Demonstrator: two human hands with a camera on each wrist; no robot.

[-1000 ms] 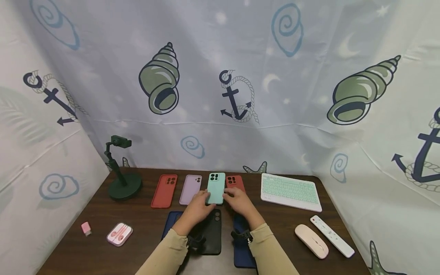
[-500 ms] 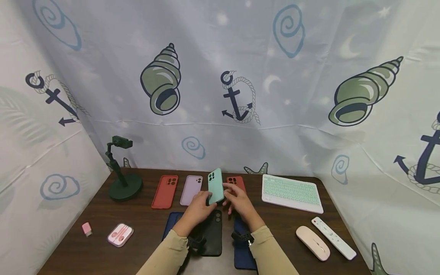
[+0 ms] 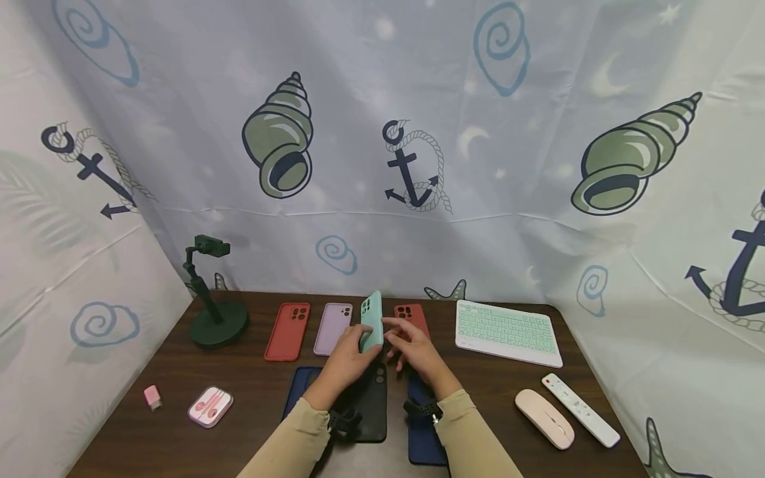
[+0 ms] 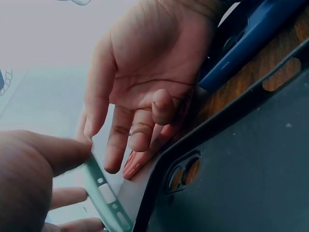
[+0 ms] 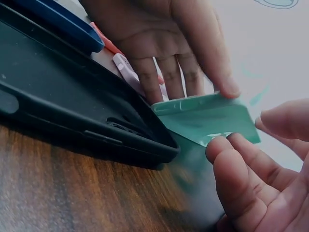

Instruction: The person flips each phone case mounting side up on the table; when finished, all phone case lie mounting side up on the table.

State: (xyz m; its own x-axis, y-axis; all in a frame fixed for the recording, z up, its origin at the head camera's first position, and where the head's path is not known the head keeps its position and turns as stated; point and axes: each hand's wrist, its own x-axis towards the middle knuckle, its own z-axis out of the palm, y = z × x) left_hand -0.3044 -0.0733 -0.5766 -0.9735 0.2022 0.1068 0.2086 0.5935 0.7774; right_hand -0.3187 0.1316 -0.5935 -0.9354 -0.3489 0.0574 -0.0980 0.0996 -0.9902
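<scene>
My left hand grips a mint-green phone case by its lower end, thumb on the near edge and fingers behind. The case is tilted up, its camera cutouts at the top. In the right wrist view the hollow inner side of the mint case shows. My right hand is at the case's right edge, fingertips beside it and the other fingers loosely bent. Below the hands lies a black phone case, partly under my left wrist. Blue phone cases lie under both forearms, one on the left and one on the right.
A red case, a lilac case and another red case lie along the back. A white keyboard, mouse and remote are right. A green stand, earphone box and pink plug are left.
The mint case lay flat between both hands; my left hand has tilted it up and turned it edge-on. My right hand's fingers have loosened and shifted slightly at its right edge.
</scene>
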